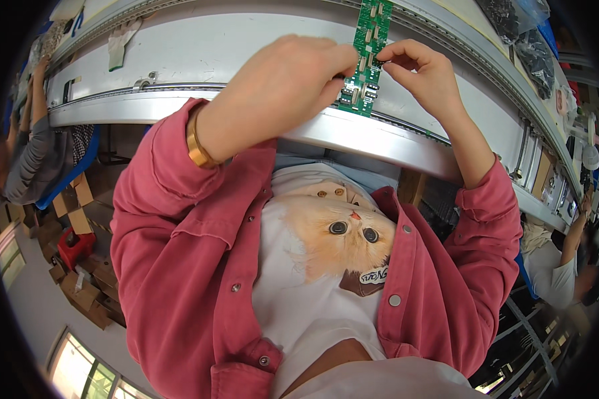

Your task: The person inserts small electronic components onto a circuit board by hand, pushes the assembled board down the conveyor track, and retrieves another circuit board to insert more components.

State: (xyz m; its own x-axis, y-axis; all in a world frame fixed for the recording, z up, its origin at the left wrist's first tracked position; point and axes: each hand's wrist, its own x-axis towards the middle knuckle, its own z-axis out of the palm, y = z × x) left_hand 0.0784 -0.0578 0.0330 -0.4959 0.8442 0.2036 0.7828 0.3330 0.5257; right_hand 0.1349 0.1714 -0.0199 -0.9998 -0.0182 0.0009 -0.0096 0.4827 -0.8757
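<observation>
A long, narrow green circuit board (362,72) lies crosswise over the conveyor rails, with silver parts and several black parts on it. My left hand (283,80) is over the board's left edge, fingers curled in and pressed together; whatever is between its fingertips is hidden. On the opposite edge, my right hand (422,73) pinches thumb and forefinger together beside the board. A small dark part shows at those fingertips, too small to name. Black and white parts stand near the board's close end, below my hands.
A metal conveyor rail (393,143) runs along the near side. A white glove (121,43) hangs at the far left. Bags of black parts (534,60) lie at the far right. Other people sit at both sides; a small white fan (590,149) stands right.
</observation>
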